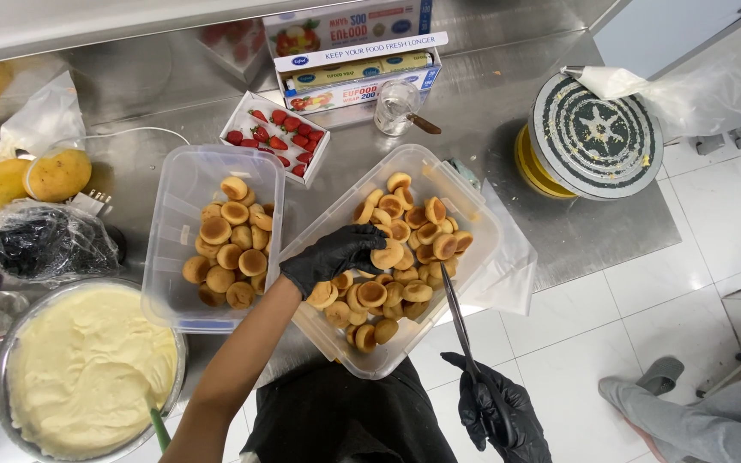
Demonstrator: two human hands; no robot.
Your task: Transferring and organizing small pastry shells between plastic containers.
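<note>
Taking the right-hand clear tub [473, 214] of small round pastries as the landmark: far to its left sits a metal bowl of pale cream [87, 369], and just left of it a second clear tub [173, 214] holding fewer pastries, both on the steel table [508, 111]. Over the landmark tub, the gloved left hand [332, 257] has its fingers closed on one pastry [387, 254]. Below the tub's right side, the gloved right hand [499, 416] grips scissors [460, 321], blades over the tub.
</note>
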